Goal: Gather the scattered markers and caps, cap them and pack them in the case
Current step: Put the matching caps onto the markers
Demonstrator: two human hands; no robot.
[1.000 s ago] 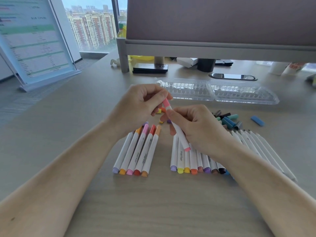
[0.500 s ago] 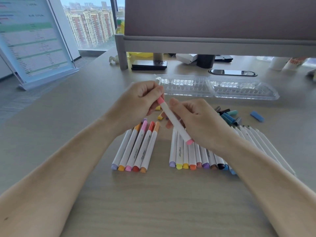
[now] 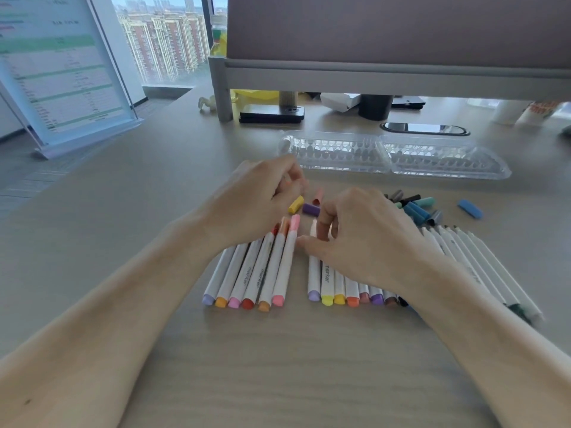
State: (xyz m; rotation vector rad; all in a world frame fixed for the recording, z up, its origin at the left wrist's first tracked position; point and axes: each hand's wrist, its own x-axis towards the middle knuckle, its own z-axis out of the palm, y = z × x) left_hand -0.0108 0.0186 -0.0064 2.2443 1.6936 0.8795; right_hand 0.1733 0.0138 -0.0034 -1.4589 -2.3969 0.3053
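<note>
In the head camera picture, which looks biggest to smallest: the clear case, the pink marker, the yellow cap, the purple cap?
1. Clear case, largest though farthest away.
2. Pink marker.
3. Yellow cap and purple cap: they look about alike, so I won't rank them.

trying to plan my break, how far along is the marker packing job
Early on. Done: the left row of six markers looks capped. In hand: nothing plainly held; the left hand is by the loose caps, the right hand over the second row. Left: cap that row and the far-right markers, then fill the clear case, which shows no markers.
</note>
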